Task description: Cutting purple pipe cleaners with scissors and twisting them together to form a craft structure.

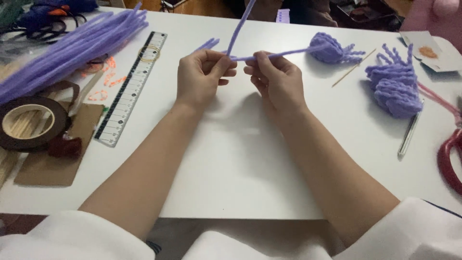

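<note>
Both my hands meet over the middle of the white table. My left hand pinches a purple pipe cleaner that rises up and away from my fingers, with a short end poking out to the left. My right hand grips the stem of a purple pipe-cleaner flower, whose curly head lies on the table to the right. The two pieces cross between my fingertips.
A bundle of purple pipe cleaners lies at far left beside a ruler and a brown tape roll on cardboard. Another curly purple piece, a thin wooden stick, a clear rod and red scissor handles sit right.
</note>
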